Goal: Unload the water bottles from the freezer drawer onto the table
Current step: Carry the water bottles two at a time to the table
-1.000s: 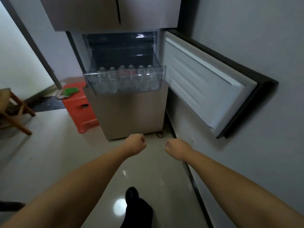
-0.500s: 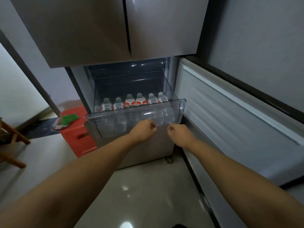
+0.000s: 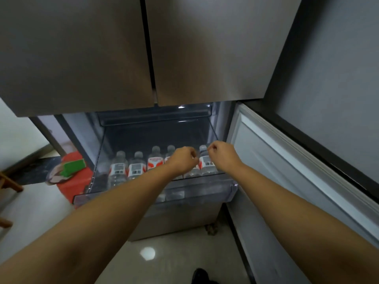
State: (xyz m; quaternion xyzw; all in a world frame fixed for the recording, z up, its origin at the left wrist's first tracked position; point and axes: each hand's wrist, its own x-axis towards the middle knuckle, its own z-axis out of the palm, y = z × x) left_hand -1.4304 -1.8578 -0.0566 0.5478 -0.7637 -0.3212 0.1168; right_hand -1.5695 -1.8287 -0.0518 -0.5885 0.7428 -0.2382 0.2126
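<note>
With both fists curled and holding nothing, my left hand (image 3: 183, 158) and right hand (image 3: 222, 154) hover over the freezer drawer (image 3: 155, 194), so next I grasp the water bottles (image 3: 135, 168).

Home kitchen: fridge (image 3: 143, 48), tiled floor (image 3: 174, 259), red stool (image 3: 73, 181).

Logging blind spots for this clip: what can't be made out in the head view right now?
- One water bottle: mostly hidden behind the left hand, so the count is uncertain.
- Bottle labels: too blurred to read.
- Whether either the left or right hand touches a bottle: fingers curl out of sight.
- The table: outside the frame.
</note>
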